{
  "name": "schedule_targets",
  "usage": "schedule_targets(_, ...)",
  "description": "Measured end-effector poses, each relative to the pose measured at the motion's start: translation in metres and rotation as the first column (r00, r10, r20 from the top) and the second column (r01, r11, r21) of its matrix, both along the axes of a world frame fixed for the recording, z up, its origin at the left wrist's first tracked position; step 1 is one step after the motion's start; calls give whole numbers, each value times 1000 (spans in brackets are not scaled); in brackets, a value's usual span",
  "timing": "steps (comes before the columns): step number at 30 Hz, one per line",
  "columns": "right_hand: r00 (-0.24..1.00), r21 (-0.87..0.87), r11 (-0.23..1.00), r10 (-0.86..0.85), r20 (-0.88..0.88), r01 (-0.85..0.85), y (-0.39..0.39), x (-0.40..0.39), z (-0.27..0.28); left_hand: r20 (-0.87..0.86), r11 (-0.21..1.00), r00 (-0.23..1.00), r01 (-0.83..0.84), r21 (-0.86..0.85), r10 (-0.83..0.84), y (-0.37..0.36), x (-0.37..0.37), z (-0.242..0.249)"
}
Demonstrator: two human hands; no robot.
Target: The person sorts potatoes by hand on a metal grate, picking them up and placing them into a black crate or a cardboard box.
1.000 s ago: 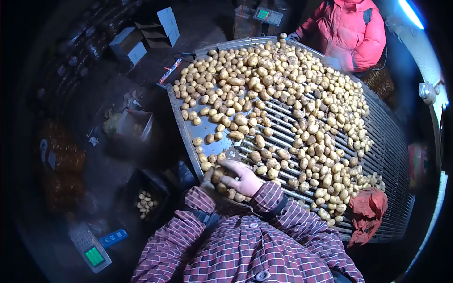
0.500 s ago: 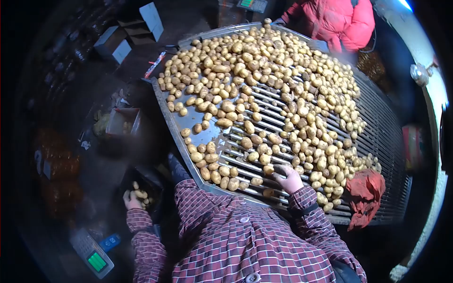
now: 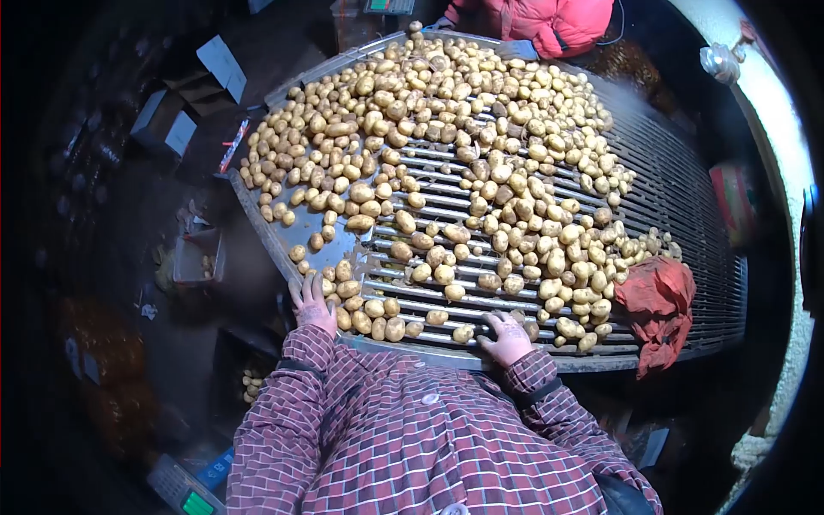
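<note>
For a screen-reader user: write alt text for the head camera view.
A person in a checked shirt leans over a slatted sorting table heaped with potatoes, left hand and right hand open on the near edge among them. A red cloth lies at the right; a person in a red jacket stands opposite.

Yellow-tan potatoes (image 3: pixel 481 163) on a grey slatted table (image 3: pixel 687 215), a red cloth (image 3: pixel 657 296), maroon-checked sleeves (image 3: pixel 283 412).
</note>
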State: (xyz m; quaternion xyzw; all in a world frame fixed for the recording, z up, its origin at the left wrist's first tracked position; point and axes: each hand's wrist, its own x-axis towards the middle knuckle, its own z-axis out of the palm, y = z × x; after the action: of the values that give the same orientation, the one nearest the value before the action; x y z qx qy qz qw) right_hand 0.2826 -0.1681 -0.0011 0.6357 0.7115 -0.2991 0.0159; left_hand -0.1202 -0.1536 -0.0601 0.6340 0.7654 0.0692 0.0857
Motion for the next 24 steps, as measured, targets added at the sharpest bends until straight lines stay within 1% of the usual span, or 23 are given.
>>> schedule_targets(2, 998, -110, 992, 68, -2, -68, 18, -19, 14, -29, 999, 999, -17, -33, 16, 1, 2, 1)
schedule_targets(3, 997, -45, 996, 80, 13, -79, 25, -30, 14, -37, 1000, 999, -11, -28, 10, 0, 1, -3)
schedule_targets(4, 990, 178, 979, 113, -81, -97, 33, -40, 5, -28, 999, 1000, -13, -36, 12, 1, 0, -1)
schedule_targets(6, 977, 246, 962, 159, -142, -121, 64, -65, 0, -6, 998, 1000, -19, -58, 19, 1, 2, 2)
schedule_targets(7, 974, 283, 948, 186, -126, -144, 82, -82, 7, 30, 996, 999, -39, -86, 42, 2, 4, 5)
schedule_targets(8, 971, 317, 933, 213, -111, -169, 99, -99, 13, 30, 995, 999, -37, -88, 40, 3, 5, 6)
schedule_targets(10, 938, 406, 891, 296, -181, -203, 131, -132, 1, 26, 995, 999, -41, -95, 43, 3, 1, 1)
schedule_targets(11, 940, 393, 871, 338, -41, -296, 141, -149, -12, -26, 996, 997, 80, 41, -79, 2, -13, -24)
schedule_targets(12, 921, 366, 847, 377, 96, -385, 148, -164, -21, -49, 994, 996, 82, 72, -78, 0, -13, -26)
schedule_targets(13, 883, 241, 852, 424, 199, -464, 151, -175, -21, -32, 1000, 999, 25, 15, -24, 1, -8, -18)
schedule_targets(14, 850, 206, 838, 440, 290, -505, 153, -185, -33, -13, 999, 1000, -28, -43, 28, 1, -3, -11)
schedule_targets(16, 907, 145, 905, 370, 202, -401, 155, -190, -32, 14, 998, 999, -39, -41, 40, 3, -3, -11)
schedule_targets(17, 905, 143, 895, 406, 128, -422, 152, -187, -32, 18, 999, 999, -36, -32, 36, 2, -2, -12)
schedule_targets(18, 896, 141, 885, 441, 51, -443, 144, -183, -15, 20, 999, 999, -33, -25, 34, 0, -3, -13)
schedule_targets(19, 880, 146, 873, 474, -27, -466, 139, -182, 3, 41, 998, 997, -66, -19, 67, 1, 3, -4)
schedule_targets(20, 815, 147, 807, 580, -8, -572, 129, -187, 19, 78, 998, 995, -57, 32, 54, -1, 2, -7)
schedule_targets(21, 770, 192, 761, 637, -41, -620, 113, -197, 13, 112, 995, 993, -49, 84, 40, -1, 0, -8)
schedule_targets(22, 675, 196, 665, 737, -18, -721, 100, -206, 22, 141, 989, 990, -40, 139, 20, -2, -2, -8)
schedule_targets(23, 650, 257, 636, 759, -38, -728, 81, -218, -3, 193, 979, 980, -85, 183, 49, -1, 2, -4)
schedule_targets(24, 665, 258, 646, 747, -22, -718, 63, -232, -41, 266, 972, 959, -148, 185, 95, -1, 4, -3)
